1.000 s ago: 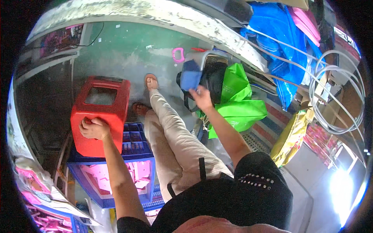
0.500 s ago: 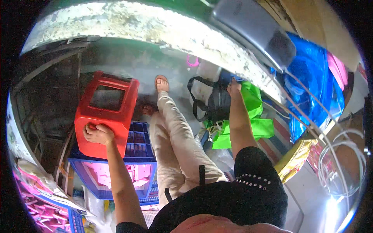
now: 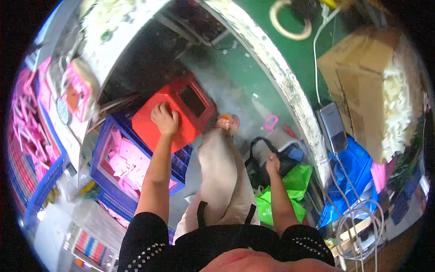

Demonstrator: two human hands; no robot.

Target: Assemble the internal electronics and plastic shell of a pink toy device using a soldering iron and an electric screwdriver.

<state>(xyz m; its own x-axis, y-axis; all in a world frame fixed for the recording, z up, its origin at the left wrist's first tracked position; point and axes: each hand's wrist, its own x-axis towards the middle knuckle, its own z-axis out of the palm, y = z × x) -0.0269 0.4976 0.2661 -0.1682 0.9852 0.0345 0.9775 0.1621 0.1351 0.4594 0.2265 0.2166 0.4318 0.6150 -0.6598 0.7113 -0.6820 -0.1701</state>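
While the left grip [image 3: 165, 119] holds the red stool [image 3: 186, 129], which partly hides the blue crate [image 3: 121, 126], the right grip [image 3: 273, 164], its closure not determinable, is at a black bag [image 3: 259, 168] right of that crate.

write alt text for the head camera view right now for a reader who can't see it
A person's left hand touches a boxy red plastic object above a blue crate of pink pieces, while the right hand is at a black bag near bright green bags, its grip unclear. Farther right is a cardboard box of pale pieces.
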